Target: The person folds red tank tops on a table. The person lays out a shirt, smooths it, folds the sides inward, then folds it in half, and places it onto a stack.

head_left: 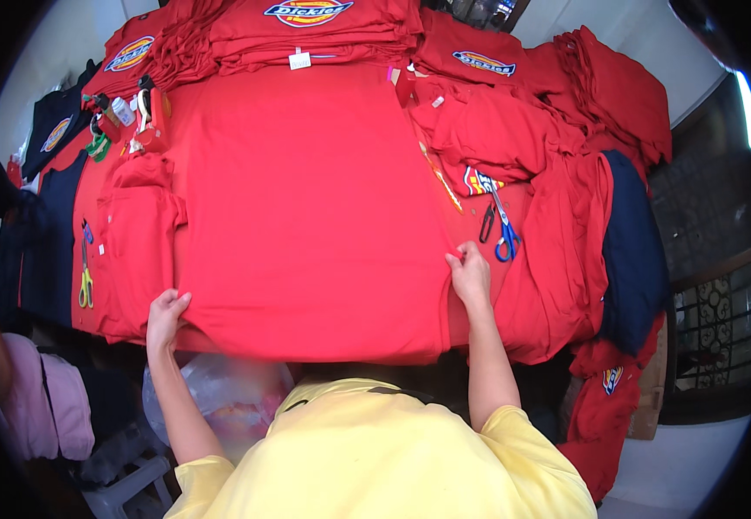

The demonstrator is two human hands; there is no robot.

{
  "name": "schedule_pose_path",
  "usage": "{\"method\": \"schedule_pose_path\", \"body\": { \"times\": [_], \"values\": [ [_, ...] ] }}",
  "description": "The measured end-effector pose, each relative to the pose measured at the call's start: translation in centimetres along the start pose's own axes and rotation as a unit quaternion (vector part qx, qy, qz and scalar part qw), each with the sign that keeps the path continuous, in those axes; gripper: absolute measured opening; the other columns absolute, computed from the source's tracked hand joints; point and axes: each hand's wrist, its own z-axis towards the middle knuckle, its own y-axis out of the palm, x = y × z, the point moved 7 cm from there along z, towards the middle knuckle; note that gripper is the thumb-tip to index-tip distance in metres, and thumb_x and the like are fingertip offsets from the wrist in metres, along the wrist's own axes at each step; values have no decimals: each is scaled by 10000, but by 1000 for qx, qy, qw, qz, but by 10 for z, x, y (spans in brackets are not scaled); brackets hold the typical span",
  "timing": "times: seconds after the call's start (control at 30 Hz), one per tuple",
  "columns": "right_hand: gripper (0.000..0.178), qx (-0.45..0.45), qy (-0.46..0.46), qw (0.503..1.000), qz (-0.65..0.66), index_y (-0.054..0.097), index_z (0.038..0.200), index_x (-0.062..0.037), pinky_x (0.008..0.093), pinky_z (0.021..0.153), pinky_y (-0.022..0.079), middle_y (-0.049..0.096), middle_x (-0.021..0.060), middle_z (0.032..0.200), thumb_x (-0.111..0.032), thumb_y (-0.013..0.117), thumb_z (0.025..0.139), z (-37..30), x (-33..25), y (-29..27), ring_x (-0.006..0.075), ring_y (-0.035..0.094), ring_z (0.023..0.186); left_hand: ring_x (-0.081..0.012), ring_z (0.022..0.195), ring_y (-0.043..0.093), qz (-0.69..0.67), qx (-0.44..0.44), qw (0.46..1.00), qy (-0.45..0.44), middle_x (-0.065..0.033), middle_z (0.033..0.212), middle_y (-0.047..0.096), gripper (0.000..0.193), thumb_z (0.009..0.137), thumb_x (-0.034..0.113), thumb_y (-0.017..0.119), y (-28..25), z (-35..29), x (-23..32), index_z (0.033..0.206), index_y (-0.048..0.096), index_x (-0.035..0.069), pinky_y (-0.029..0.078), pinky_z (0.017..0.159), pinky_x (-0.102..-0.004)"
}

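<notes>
A big red cloth (319,216) lies spread out on the red table (88,199), right in front of the person in the yellow top (393,458). Its near edge hangs at the front of the table. The left hand (166,318) is at the near left corner, with its fingers curled in and the thumb on top. It seems to pinch the cloth, though its fingertips are hard to see. The right hand (471,270) is at the right side, a bit farther up. Its thumb and fingers are closed on the edge of the cloth.

Just past the right hand lie the blue scissors (505,232), and the black snips (487,223) are beside them. An orange stick (441,179) lies along the right edge of the cloth. On the left is a folded red shirt (138,242), with the yellow scissors (86,281) near it. A white bottle (122,111) stands farther back. Red shirts (375,22) are piled at the far side. Another person in pink (47,402) is at the far left.
</notes>
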Motion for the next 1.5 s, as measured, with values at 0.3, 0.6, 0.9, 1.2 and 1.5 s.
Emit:
{"method": "schedule_pose_path", "body": {
  "times": [0.3, 0.6, 0.9, 1.2, 1.5],
  "values": [
    [352, -86, -4, 991, -98, 611, 899, -31, 475, 715, 485, 654, 173, 834, -359, 712, 824, 10, -32, -13, 349, 650, 819, -41, 581, 426, 146, 13, 987, 63, 40, 639, 504, 236, 770, 53, 763, -14, 19, -6, 908, 588, -24, 352, 522, -229],
    [308, 74, -219, 973, -19, 550, 1191, 25, 429, 1019, 399, 550, 196, 1246, 2, 542, 885, 46, -123, 29, 371, 505, 1171, -357, 786, 642, 343, 137, 915, 162, -169, 791, 609, 446, 829, 68, 698, 5, 17, 38, 1234, 511, 64, 505, 730, -421],
    [549, 59, -281, 950, -121, 448, 1329, 108, 502, 1146, 258, 410, 309, 1412, -280, 541, 951, 114, -156, 104, 439, 367, 1341, -142, 977, 604, -151, -133, 977, 74, -88, 1077, 641, 403, 907, 31, 594, 43, 125, 72, 1305, 531, 38, 484, 853, -273],
    [698, -27, -227, 963, -140, 335, 1451, 32, 467, 1189, 154, 288, 254, 1523, -474, 438, 982, 209, -216, 146, 364, 223, 1444, -243, 981, 586, 249, 158, 916, 273, -122, 1091, 594, 406, 846, -48, 494, 41, 178, 133, 1230, 593, 38, 480, 857, -345],
    [716, 6, -206, 968, -141, 308, 1480, -14, 453, 1199, 113, 236, 242, 1548, -517, 400, 979, 265, -228, 151, 352, 171, 1463, -325, 1475, 147, 576, 118, 783, 205, -96, 1594, 210, 635, 986, 507, 409, 138, 253, 168, 1519, 296, 181, 104, 1182, -531]
  ]
}}
